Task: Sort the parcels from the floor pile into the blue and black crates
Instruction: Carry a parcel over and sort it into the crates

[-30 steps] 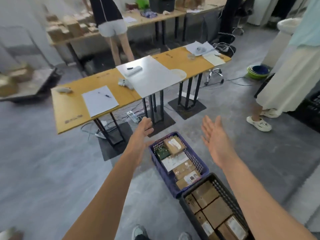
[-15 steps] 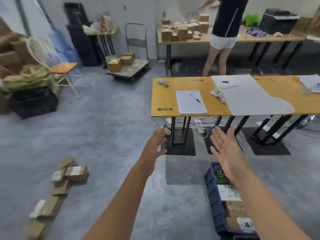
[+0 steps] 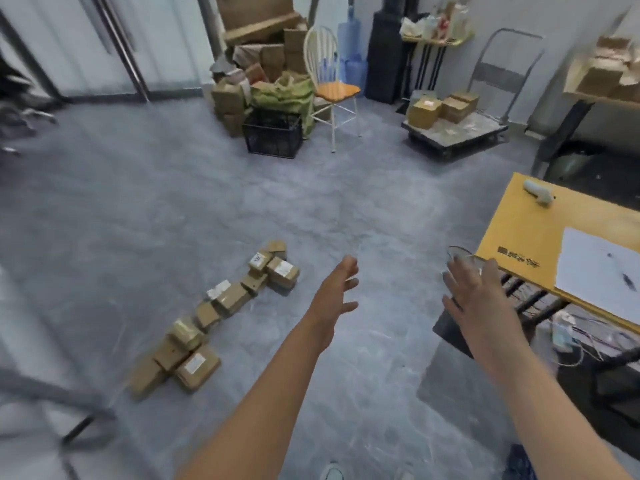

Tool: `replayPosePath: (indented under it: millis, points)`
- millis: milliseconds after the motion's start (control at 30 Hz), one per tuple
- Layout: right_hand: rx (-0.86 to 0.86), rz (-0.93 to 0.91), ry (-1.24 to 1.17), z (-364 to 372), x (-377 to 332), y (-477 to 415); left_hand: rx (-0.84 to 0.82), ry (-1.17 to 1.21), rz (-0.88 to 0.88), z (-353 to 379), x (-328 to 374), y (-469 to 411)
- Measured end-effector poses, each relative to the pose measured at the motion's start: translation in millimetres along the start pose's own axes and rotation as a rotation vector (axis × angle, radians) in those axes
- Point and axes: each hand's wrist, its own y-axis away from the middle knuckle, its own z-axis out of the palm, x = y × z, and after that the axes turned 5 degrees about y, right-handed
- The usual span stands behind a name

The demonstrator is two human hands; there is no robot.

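Observation:
A row of several brown cardboard parcels (image 3: 221, 315) with white labels lies on the grey floor, left of centre. My left hand (image 3: 337, 296) is stretched forward in the air, fingers straight, empty, to the right of the row and apart from it. My right hand (image 3: 476, 299) is also raised and spread, empty, in front of the yellow table's corner. A sliver of the blue crate (image 3: 519, 462) shows at the bottom right edge; the black crate that stood beside it is out of view.
A yellow table (image 3: 540, 233) with a white sheet stands at right, cables and a power strip under it. Far ahead are a black crate (image 3: 272, 135), stacked cartons, a white chair (image 3: 334, 90) and a trolley (image 3: 457, 129) with boxes. Open grey floor lies between.
The view has swung left, away from the two crates and toward the floor parcels. Both hands stay raised and empty, now nearer the parcel row.

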Motion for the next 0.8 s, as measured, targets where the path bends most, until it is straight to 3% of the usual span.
replayPosePath:
  millis: [267,633,800]
  points:
    - [-0.319,0.067,0.05,64,4,-40,0.297,0.104,-0.005,-47,-15,19]
    - [-0.658,0.187,0.121,82,26,-80,0.586,0.179,-0.082,-41,-50,38]
    - [-0.779,0.341,0.162,91,37,-94,0.669,0.196,-0.099,-36,-60,43]
